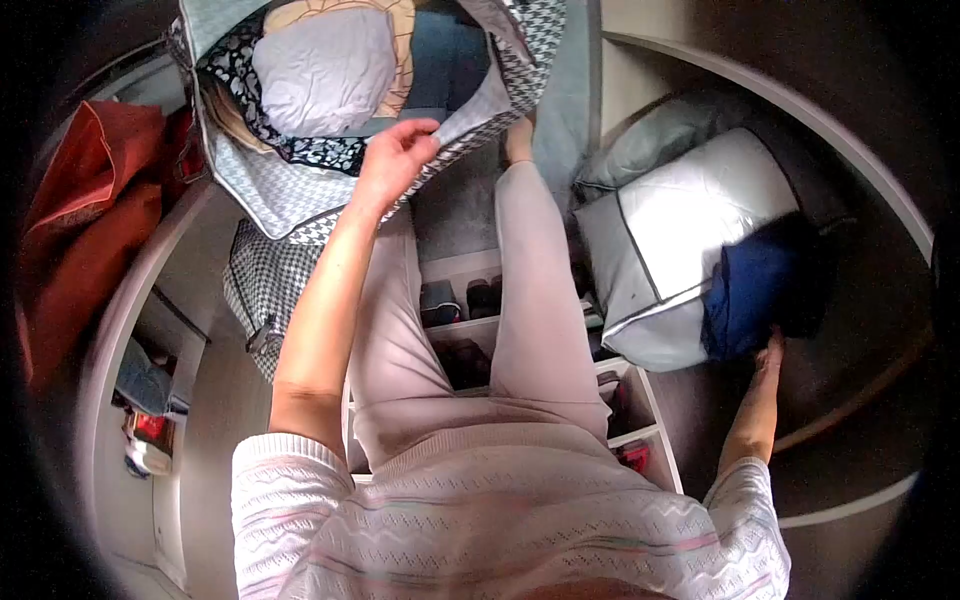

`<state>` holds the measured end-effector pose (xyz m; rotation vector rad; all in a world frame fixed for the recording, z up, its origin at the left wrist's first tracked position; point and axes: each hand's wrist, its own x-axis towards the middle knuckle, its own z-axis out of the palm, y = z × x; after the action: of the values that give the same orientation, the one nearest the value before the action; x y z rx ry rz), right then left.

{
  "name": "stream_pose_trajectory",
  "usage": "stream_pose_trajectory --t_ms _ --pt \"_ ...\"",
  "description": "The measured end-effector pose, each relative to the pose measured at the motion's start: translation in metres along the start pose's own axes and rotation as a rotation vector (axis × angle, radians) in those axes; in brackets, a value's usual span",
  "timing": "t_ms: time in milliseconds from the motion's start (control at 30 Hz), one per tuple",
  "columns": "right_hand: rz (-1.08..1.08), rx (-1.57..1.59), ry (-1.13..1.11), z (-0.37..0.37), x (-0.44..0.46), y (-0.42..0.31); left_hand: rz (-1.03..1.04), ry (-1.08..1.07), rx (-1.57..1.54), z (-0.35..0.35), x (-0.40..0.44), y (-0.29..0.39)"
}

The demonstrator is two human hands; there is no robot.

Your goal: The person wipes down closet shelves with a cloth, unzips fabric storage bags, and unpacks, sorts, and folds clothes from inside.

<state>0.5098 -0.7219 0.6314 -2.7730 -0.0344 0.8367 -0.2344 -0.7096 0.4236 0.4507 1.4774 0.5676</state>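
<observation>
My left hand [398, 160] is closed, its fingertips pinching the near edge of an open houndstooth storage bag [520, 60]. Inside the bag lie a folded pale lavender cloth [325, 75], a black cloth with a white print [235, 75], a cream patterned piece [400, 50] and folded blue denim [445, 65]. Off to the right, my right hand [770, 352] grips the lower edge of a dark blue cloth [752, 285]; its fingers are partly hidden in shadow. That cloth hangs against a grey and clear-plastic storage bag [690, 220], which looks full.
Rust-red fabric [90, 190] lies at the left. A second houndstooth bag [265, 280] stands below the open one. Between and beside my legs is a divided white drawer [640, 400] with small dark items. Shelves [150, 390] hold clothes and a small red item at lower left.
</observation>
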Motion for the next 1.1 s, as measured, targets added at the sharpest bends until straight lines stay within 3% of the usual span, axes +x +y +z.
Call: stream_pose_trajectory --t_ms 100,167,233,300,367,433,500,567,600,667,700,767,800,833,867,900,933,967,1000,1033,1100 --pt "-0.032 -0.179 0.021 0.021 -0.001 0.012 0.004 0.162 -0.034 -0.023 0.013 -0.004" --pt "-0.1 0.025 -0.074 0.035 -0.045 0.002 0.033 0.265 0.041 -0.033 0.025 -0.007" --pt "-0.194 -0.137 -0.035 -0.001 -0.013 0.016 0.118 0.352 0.197 -0.035 0.039 -0.011" --pt "-0.03 -0.075 0.116 0.014 -0.057 0.006 0.208 0.415 0.326 -0.034 0.046 -0.012" --pt "-0.009 -0.205 0.199 0.016 -0.076 0.005 0.3 0.446 0.431 -0.029 0.053 -0.009" --pt "-0.249 -0.486 0.337 0.011 -0.097 0.013 0.281 0.432 0.384 -0.024 0.056 -0.01" --pt "-0.766 -0.905 0.516 0.007 -0.119 0.026 0.243 0.44 0.311 -0.021 0.057 -0.014" --pt "-0.913 -0.685 0.193 0.012 -0.126 0.032 0.229 0.432 0.252 -0.016 0.042 -0.019" --pt "-0.74 -0.438 -0.141 0.029 -0.129 0.033 0.206 0.434 0.174 -0.013 0.035 -0.023" --pt "-0.584 -0.512 -0.33 0.172 -0.276 -0.012 0.149 0.418 -0.049 -0.007 0.024 -0.037" --pt "-0.709 -0.546 -0.572 0.215 -0.289 -0.017 0.116 0.401 -0.194 -0.005 0.018 -0.043" --pt "-1.033 -0.615 -0.905 0.333 -0.369 -0.037 0.136 0.399 -0.418 -0.005 0.009 -0.057" --pt "-1.097 -0.602 -1.015 0.385 -0.396 -0.041 0.128 0.404 -0.545 -0.007 0.004 -0.06" --pt "-1.277 -0.559 -1.066 0.441 -0.419 -0.044 0.117 0.403 -0.669 -0.009 -0.002 -0.064" --pt "-1.679 -0.456 -1.068 0.498 -0.437 -0.051 0.124 0.405 -0.72 -0.011 -0.006 -0.07" --pt "-1.625 -0.644 -0.97 0.539 -0.467 -0.062 0.135 0.408 -0.774 -0.014 -0.008 -0.076" --pt "-1.837 -0.501 -0.95 0.588 -0.475 -0.067 0.124 0.41 -0.801 -0.017 -0.012 -0.081" --pt "-2.137 -0.392 -0.785 0.635 -0.475 -0.074 0.141 0.394 -0.849 -0.016 -0.013 -0.091" --pt "-2.106 -0.418 -0.806 0.653 -0.496 -0.081 0.161 0.375 -0.899 -0.015 -0.014 -0.099" --pt "-1.865 -0.709 -0.873 0.662 -0.518 -0.091 0.18 0.355 -0.95 -0.014 -0.013 -0.106" --pt "-1.799 -0.94 -0.86 0.697 -0.512 -0.098 0.19 0.291 -1.016 -0.012 -0.011 -0.116"
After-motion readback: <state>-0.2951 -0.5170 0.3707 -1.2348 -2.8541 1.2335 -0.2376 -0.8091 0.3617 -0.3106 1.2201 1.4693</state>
